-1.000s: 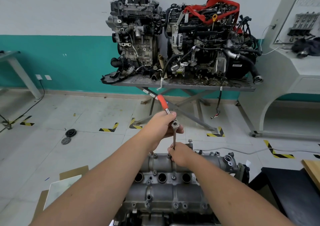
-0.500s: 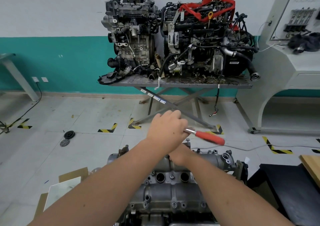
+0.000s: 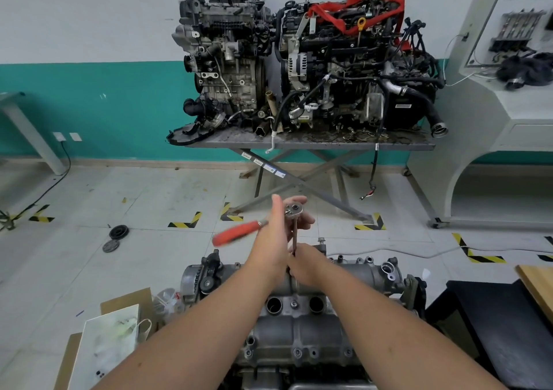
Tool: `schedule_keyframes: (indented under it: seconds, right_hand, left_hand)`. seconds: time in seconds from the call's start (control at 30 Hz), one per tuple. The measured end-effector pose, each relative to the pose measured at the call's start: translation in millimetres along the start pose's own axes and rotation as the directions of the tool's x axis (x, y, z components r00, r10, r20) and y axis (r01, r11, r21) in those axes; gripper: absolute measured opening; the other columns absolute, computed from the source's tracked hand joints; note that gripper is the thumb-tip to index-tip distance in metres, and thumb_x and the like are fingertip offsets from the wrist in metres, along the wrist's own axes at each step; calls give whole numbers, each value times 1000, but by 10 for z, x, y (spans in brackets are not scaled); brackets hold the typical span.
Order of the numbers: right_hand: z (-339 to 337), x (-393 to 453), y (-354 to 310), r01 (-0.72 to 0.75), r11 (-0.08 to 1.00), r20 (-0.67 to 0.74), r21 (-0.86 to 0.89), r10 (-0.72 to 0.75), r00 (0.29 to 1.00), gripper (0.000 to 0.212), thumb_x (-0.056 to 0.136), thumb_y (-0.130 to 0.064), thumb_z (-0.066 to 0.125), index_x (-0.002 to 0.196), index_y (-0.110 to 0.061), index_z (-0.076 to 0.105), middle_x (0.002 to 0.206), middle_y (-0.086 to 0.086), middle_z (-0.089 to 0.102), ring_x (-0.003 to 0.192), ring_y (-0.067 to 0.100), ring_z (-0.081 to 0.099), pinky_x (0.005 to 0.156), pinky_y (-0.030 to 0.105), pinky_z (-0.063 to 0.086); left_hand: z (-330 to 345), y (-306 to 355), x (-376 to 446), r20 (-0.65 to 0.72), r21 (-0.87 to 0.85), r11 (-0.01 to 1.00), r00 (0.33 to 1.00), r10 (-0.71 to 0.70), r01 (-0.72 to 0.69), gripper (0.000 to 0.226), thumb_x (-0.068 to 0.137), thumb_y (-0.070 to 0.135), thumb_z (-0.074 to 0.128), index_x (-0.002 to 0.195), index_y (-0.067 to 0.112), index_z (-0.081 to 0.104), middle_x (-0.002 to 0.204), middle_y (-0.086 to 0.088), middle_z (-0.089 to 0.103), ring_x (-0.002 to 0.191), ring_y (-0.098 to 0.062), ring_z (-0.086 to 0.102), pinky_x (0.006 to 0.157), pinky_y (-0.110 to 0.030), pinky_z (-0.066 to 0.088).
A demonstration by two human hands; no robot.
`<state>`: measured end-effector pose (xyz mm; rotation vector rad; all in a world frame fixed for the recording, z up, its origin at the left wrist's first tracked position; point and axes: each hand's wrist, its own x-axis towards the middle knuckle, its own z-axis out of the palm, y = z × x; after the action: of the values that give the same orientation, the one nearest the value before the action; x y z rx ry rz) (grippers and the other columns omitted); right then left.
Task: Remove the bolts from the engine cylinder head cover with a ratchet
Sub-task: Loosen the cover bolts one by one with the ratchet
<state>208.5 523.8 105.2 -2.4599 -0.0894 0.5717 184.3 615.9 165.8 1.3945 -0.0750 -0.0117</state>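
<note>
Workshop floor [image 3: 125, 186] of pale tile with yellow-black corner marks; teal-banded wall behind. Low centre of the frame: cover [image 3: 299, 326], grey cast metal, plug holes open along its middle. Several bolts [image 3: 297, 352] seated along the near edge, one more between the two plug holes, so most of the job judged still ahead; no loose bolts visible anywhere. Ratchet [image 3: 294, 210] standing over the far edge of the cover, head up, thin extension running straight down, red handle blurred and pointing toward the left of the frame. Left hand [image 3: 273, 240] at the head with fingers straight, palm against the tool rather than wrapped round it. Right hand [image 3: 305, 265] lower, fingers curled round the foot of the extension, steadying it on a bolt hidden beneath. Judged mid-turn on one far-edge bolt. Beyond, upper centre: two engines [image 3: 299, 60] on a table [image 3: 314, 143]. Lower left: cardboard [image 3: 125, 302] and a bag on the floor.
</note>
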Motion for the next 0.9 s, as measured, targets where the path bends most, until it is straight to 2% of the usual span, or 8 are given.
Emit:
schedule_keyframes:
  seconds: [0.07, 0.23, 0.37, 0.47, 0.53, 0.6, 0.8, 0.9]
  right_hand:
    - [6, 15, 27, 2, 999, 2, 38, -2, 1000, 19, 100, -23, 39, 90, -15, 53, 93, 9, 63, 85, 26, 57, 86, 43, 50]
    - [-9, -22, 13, 4, 999, 12, 50, -5, 1000, 21, 101, -26, 40, 87, -16, 51, 93, 9, 63, 91, 29, 60, 87, 42, 50]
    - [-8, -17, 11, 3, 996, 16, 86, -4, 1000, 25, 101, -25, 40, 80, -15, 49, 91, 11, 63, 86, 27, 58, 88, 43, 48]
    - [-3, -9, 22, 1, 995, 8, 98, -1, 1000, 24, 102, -26, 41, 82, -16, 51, 92, 10, 65, 89, 28, 60, 88, 42, 48]
    - [5, -6, 28, 1, 994, 13, 107, -2, 1000, 23, 102, -26, 41, 83, -17, 50, 89, 7, 63, 86, 25, 58, 88, 41, 48]
    - [10, -11, 23, 3, 993, 7, 119, -3, 1000, 22, 101, -27, 41, 83, -17, 50, 89, 6, 62, 85, 25, 57, 89, 41, 48]
    - [11, -5, 35, 8, 994, 20, 105, -10, 1000, 27, 102, -25, 41, 76, -19, 45, 86, 5, 58, 85, 25, 55, 88, 41, 46]
    - [14, -14, 18, -6, 993, 10, 114, 5, 1000, 22, 103, -27, 41, 88, -15, 52, 90, 8, 63, 87, 25, 59, 89, 42, 47]
  left_hand:
    - [-31, 2, 83, -9, -78, 994, 997, -72, 71, 58, 94, 65, 30, 89, 31, 76, 75, -3, 69, 72, -13, 66, 75, -30, 44]
    - [-97, 161, 155, 0, 119, 981, 988, -153, 152, 39, 100, 49, 36, 108, 17, 58, 67, -6, 71, 73, -21, 73, 71, -31, 47]
    - [-179, 259, 171, 124, 188, 967, 972, -200, 175, 33, 105, 42, 34, 117, 16, 51, 80, -8, 74, 85, -24, 75, 79, -32, 51]
    - [-294, 274, 150, 200, 185, 966, 955, -217, 181, 36, 107, 43, 32, 123, 16, 49, 94, -11, 76, 99, -24, 73, 93, -37, 52]
    - [-313, 303, 147, 201, 220, 959, 953, -226, 181, 34, 107, 42, 31, 118, 18, 53, 93, -10, 76, 99, -23, 72, 96, -39, 51]
    - [-274, 372, 156, 173, 289, 939, 954, -244, 187, 34, 107, 40, 32, 105, 19, 58, 88, -7, 76, 96, -22, 73, 90, -36, 51]
    - [-48, 638, 211, 80, 599, 780, 956, -282, 180, 22, 98, 20, 36, 84, 13, 52, 76, -8, 75, 77, -16, 73, 69, -33, 45]
    - [80, 739, 250, 156, 827, 561, 956, -247, 10, 19, 98, 15, 35, 88, 12, 51, 81, -6, 73, 70, -14, 68, 58, -29, 43]
